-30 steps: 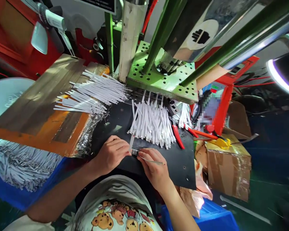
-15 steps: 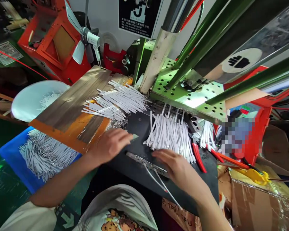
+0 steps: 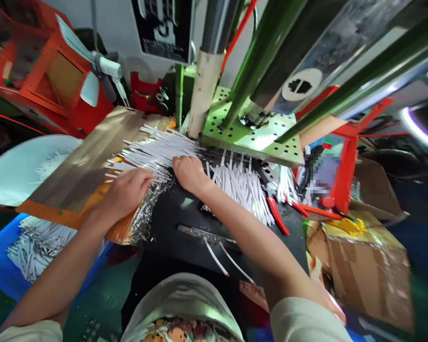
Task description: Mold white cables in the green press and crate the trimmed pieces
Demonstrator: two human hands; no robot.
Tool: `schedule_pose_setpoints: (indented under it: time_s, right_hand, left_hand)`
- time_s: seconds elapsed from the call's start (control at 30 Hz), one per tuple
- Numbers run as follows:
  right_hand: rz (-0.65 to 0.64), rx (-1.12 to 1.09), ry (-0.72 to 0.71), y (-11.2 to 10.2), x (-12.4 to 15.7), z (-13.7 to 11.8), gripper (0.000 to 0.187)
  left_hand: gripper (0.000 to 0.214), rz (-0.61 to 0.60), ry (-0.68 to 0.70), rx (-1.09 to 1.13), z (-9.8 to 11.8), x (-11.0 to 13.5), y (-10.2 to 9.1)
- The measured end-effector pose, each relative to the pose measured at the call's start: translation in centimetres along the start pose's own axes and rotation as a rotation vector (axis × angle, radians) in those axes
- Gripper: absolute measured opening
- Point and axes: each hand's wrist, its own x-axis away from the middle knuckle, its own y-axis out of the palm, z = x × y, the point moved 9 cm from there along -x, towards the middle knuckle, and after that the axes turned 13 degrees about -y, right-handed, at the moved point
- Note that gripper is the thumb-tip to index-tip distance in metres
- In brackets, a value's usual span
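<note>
My left hand (image 3: 124, 192) rests on the near end of a fanned pile of white cable pieces (image 3: 157, 147) lying on a wooden board (image 3: 74, 166); its fingers curl down onto the pieces. My right hand (image 3: 189, 173) reaches across to the same pile's right end, fingers closed over some pieces, though what it grips is hidden. A metal jig strip (image 3: 203, 233) lies on the black work plate (image 3: 174, 213) with two white cables (image 3: 224, 260) sticking out toward me. A second heap of white cables (image 3: 246, 187) lies beside my right forearm.
A green perforated machine plate (image 3: 249, 135) with posts stands behind the piles. Red cutters (image 3: 278, 216) lie right of the heap. A blue bin (image 3: 7, 275) of white cables and a white bowl (image 3: 17, 166) sit at the left, a taped cardboard box (image 3: 367, 266) at the right.
Both hands left the jig strip and moved up and left to the fanned cable pile on the board. Two cables now stick out of the strip.
</note>
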Motion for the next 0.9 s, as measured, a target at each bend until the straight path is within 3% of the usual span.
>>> schedule_pose_setpoints:
  time_s: [0.1,0.17,0.23,0.3,0.33,0.4,0.5,0.6,0.7,0.8,0.87,0.9]
  right_hand:
    - [0.048,-0.023,-0.014,-0.5,6.1,0.8,0.020]
    - [0.137,-0.145,0.037,-0.6,11.7,1.7,0.016]
    - [0.278,-0.336,0.131,-0.1,17.5,2.6,0.014]
    - [0.458,-0.502,0.193,0.8,22.6,2.6,0.012]
    - [0.537,-0.553,0.202,1.4,24.6,2.4,0.011]
    - [0.648,-0.572,0.198,2.6,27.0,1.3,0.009]
    - [0.703,-0.506,0.168,3.6,27.8,-0.3,0.008]
    - [0.680,-0.478,0.111,3.8,26.7,-1.2,0.007]
    - [0.602,-0.456,0.066,4.1,25.5,-1.1,0.010]
    - [0.530,-0.409,0.077,4.7,25.0,-0.6,0.019]
    - [0.479,-0.344,0.059,4.9,24.8,-1.2,0.025]
    - [0.443,-0.301,0.035,5.0,24.6,-1.7,0.026]
  left_hand:
    - [0.007,0.090,-0.094,0.299,1.0,0.4,-2.9]
    - [0.013,0.048,-0.270,0.486,0.8,1.1,-3.2]
    - [0.019,-0.030,-0.486,0.649,0.5,2.5,-2.2]
    - [0.022,-0.087,-0.616,0.765,0.9,4.2,-0.6]
    - [0.022,-0.092,-0.618,0.789,1.4,4.8,0.1]
    - [0.018,-0.109,-0.479,0.746,3.3,5.5,1.3]
    - [0.022,-0.187,-0.152,0.619,7.6,6.1,3.4]
    - [0.022,-0.237,0.010,0.607,10.5,6.2,4.8]
    - [0.016,-0.283,0.059,0.543,11.1,6.2,5.3]
    - [0.020,-0.313,0.085,0.514,10.1,7.0,5.1]
    - [0.025,-0.333,0.084,0.525,9.7,7.2,6.4]
    - [0.028,-0.357,0.090,0.548,10.3,7.0,8.1]
